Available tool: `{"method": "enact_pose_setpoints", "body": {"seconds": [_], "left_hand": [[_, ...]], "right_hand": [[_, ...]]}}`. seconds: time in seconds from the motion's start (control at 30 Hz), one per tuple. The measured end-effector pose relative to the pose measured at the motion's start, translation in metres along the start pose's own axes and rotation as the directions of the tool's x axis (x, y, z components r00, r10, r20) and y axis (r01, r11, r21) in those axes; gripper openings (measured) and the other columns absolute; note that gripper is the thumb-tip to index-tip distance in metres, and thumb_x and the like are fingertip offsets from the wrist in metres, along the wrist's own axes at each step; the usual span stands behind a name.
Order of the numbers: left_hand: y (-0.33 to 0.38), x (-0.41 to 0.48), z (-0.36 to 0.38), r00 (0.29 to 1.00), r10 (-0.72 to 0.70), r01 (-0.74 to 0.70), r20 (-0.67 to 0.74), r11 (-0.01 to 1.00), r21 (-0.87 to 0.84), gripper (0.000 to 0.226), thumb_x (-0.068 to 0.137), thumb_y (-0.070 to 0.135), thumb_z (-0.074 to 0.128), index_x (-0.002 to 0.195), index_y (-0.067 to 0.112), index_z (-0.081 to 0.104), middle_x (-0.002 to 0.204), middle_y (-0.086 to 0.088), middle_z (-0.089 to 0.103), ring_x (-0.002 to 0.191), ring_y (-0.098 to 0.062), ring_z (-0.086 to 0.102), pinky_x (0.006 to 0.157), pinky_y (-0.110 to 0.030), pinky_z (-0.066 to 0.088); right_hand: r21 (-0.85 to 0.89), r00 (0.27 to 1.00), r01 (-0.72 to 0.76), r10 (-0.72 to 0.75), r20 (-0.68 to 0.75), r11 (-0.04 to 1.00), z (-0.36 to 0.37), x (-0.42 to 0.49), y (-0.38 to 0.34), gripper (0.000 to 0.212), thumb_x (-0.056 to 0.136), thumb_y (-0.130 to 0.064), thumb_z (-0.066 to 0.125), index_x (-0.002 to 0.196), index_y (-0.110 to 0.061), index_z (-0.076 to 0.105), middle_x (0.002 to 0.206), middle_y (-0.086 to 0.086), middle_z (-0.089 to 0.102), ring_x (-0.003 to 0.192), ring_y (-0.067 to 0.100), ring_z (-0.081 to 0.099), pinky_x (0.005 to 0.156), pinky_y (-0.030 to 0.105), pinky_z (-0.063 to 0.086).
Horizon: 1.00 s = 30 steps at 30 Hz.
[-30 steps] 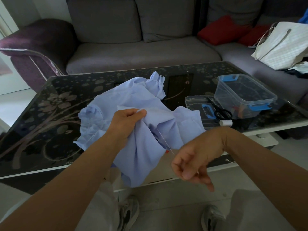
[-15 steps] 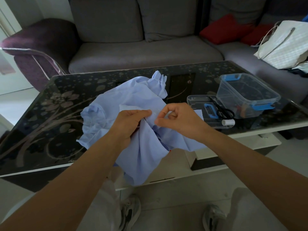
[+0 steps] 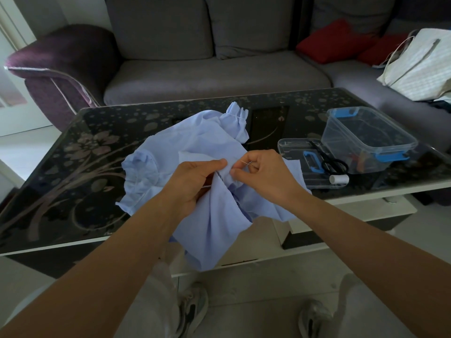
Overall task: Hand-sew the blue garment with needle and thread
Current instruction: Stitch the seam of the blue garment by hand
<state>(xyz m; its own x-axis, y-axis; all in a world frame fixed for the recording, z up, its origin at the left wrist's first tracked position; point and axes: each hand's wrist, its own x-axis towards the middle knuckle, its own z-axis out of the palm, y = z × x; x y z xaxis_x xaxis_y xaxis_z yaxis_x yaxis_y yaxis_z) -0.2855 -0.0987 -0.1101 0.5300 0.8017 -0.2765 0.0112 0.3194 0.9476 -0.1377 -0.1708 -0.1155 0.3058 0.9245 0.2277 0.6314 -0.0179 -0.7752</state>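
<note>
The blue garment [image 3: 190, 142] lies bunched at the tabletop's [image 3: 85, 167] near edge, partly hanging off. It looks light, soft and limp, so it is best held close to the seam. The left hand [image 3: 192, 181] pinches a fold, and just right of it the right hand [image 3: 266, 174] pinches the thin needle [image 3: 246, 162].

A grey sofa [image 3: 219, 76] stood behind the black glass tabletop [image 3: 73, 167], whose surface bore a pale flower pattern. At the sofa's left end was a purple armrest [image 3: 61, 57] with light piping. Red cushions [image 3: 334, 40] lay in the right corner, with a white bag [image 3: 419, 67] beside them on the seat. The floor [image 3: 256, 313] was pale. Daylight brightened the left edge, and the rest of the room was dim.
</note>
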Motion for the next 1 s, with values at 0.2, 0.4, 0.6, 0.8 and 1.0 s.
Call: {"method": "enact_pose_setpoints", "body": {"seconds": [0.2, 0.4, 0.6, 0.8, 1.0], "left_hand": [[-0.001, 0.004, 0.001, 0.997, -0.006, 0.007, -0.076, 1.000, 0.011, 0.024, 0.089, 0.024, 0.068, 0.111, 0.015, 0.063, 0.106, -0.010, 0.070, 0.091, -0.022, 0.068, 0.070, -0.029, 0.057], [0.000, 0.006, 0.001, 0.990, 0.012, -0.004, -0.141, 0.998, 0.055, 0.044, 0.082, 0.035, 0.074, 0.121, 0.021, 0.058, 0.115, -0.009, 0.067, 0.106, -0.029, 0.064, 0.097, -0.047, 0.052], [0.003, -0.002, 0.006, 0.993, 0.048, -0.038, -0.105, 0.995, 0.091, 0.008, 0.089, 0.027, 0.067, 0.086, 0.023, 0.062, 0.092, -0.004, 0.068, 0.087, -0.022, 0.064, 0.079, -0.031, 0.055], [0.002, -0.010, 0.001, 0.982, 0.186, -0.187, 0.035, 0.933, 0.308, 0.016, 0.094, 0.027, 0.060, 0.080, 0.026, 0.066, 0.078, 0.009, 0.070, 0.080, -0.007, 0.065, 0.079, -0.022, 0.054], [0.001, -0.013, 0.002, 0.955, 0.268, -0.297, 0.128, 0.852, 0.430, 0.024, 0.099, 0.024, 0.053, 0.083, 0.020, 0.071, 0.075, 0.013, 0.070, 0.071, 0.004, 0.065, 0.067, -0.009, 0.050]], "right_hand": [[0.073, 0.952, 0.013, -0.034, 0.304, 0.997, -0.021, -0.006, -0.005, 0.011, 0.086, -0.011, 0.071, 0.077, -0.017, 0.069, 0.049, -0.016, 0.054, 0.048, 0.000, 0.047, 0.057, 0.009, 0.039], [-0.010, 0.652, -0.050, 0.040, 0.757, 0.999, -0.049, -0.018, -0.004, 0.010, 0.088, -0.010, 0.068, 0.081, -0.017, 0.068, 0.051, -0.020, 0.058, 0.050, -0.002, 0.052, 0.063, 0.013, 0.042], [-0.056, 0.703, -0.065, 0.085, 0.706, 0.996, -0.059, -0.019, -0.004, 0.005, 0.090, -0.010, 0.067, 0.086, -0.014, 0.068, 0.053, -0.023, 0.060, 0.051, -0.006, 0.054, 0.058, 0.006, 0.041], [0.127, 0.977, -0.087, 0.059, 0.206, 0.988, -0.054, -0.005, -0.007, 0.008, 0.093, -0.010, 0.061, 0.088, -0.014, 0.066, 0.049, -0.008, 0.047, 0.039, 0.000, 0.040, 0.043, 0.006, 0.032], [0.072, 0.940, -0.166, 0.136, 0.311, 0.983, -0.031, 0.008, -0.017, 0.025, 0.097, -0.023, 0.053, 0.120, -0.018, 0.063, 0.081, -0.022, 0.059, 0.061, -0.001, 0.051, 0.044, 0.006, 0.035]]}}
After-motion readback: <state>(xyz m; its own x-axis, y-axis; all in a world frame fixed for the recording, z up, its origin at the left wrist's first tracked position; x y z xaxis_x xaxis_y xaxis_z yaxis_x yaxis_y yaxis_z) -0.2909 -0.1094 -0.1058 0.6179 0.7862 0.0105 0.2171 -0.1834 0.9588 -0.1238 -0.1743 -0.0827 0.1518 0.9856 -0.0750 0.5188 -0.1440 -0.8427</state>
